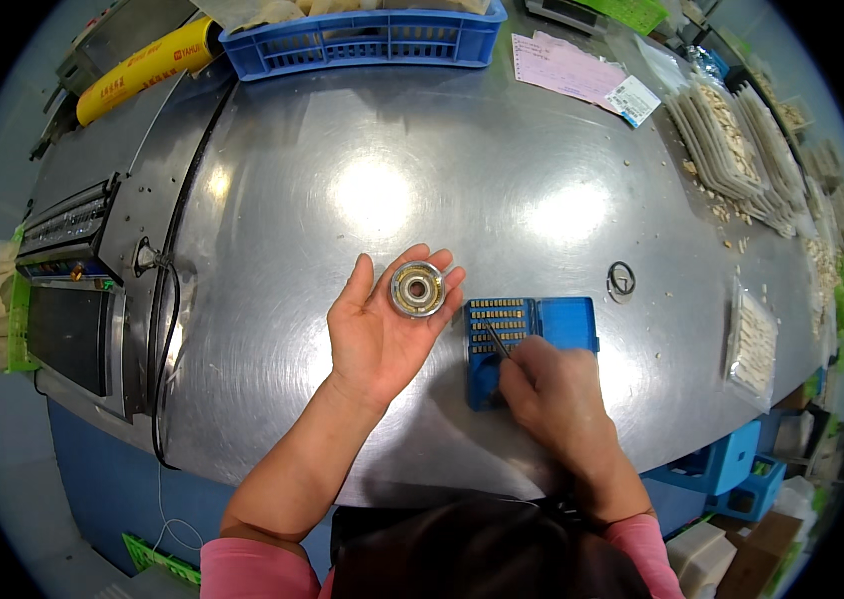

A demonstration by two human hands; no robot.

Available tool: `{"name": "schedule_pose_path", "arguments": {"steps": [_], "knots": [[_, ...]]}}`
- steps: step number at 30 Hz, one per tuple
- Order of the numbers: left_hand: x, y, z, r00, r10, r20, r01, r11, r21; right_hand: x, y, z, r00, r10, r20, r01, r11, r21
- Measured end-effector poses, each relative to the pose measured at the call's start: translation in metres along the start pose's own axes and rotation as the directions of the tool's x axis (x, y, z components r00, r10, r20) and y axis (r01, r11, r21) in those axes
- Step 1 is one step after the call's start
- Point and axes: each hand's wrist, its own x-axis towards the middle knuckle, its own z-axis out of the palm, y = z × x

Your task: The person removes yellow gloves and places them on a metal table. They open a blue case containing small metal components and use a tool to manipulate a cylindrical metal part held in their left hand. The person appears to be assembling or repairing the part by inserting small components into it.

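Observation:
My left hand (pixel 374 334) is turned palm up, with a round metal wheel (pixel 417 289) resting on its curled fingers. The wheel has a hole in its middle and a yellowish inner ring. My right hand (pixel 560 394) is closed on thin metal tweezers (pixel 497 340), tip pointing down into an opened blue case (pixel 568 321). Rows of small brass-coloured blocks (pixel 498 313) fill the case's left half. Part of the case is hidden behind my right fingers, and whether the tweezers grip a block is too small to tell.
A dark ring (pixel 621 279) lies right of the case on the steel table (pixel 292 130). A blue crate (pixel 362 42) and pink paper (pixel 563 68) are at the back. Stacked trays (pixel 721 140) stand right, a filled bag (pixel 751 344) nearer, a black-cabled machine (pixel 72 240) left.

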Motion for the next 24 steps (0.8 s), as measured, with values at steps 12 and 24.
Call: {"name": "schedule_pose_path", "arguments": {"steps": [12,24], "knots": [[0.000,0.001,-0.002,1.000,-0.008,0.002,0.008,1.000,-0.016,0.001,-0.001,-0.007,0.966,0.238,0.102,-0.256,0.931,0.258],[0.000,0.000,-0.002,1.000,-0.006,0.002,0.006,1.000,-0.001,0.011,0.002,-0.028,0.787,0.508,0.350,-0.611,0.562,0.558]]}}
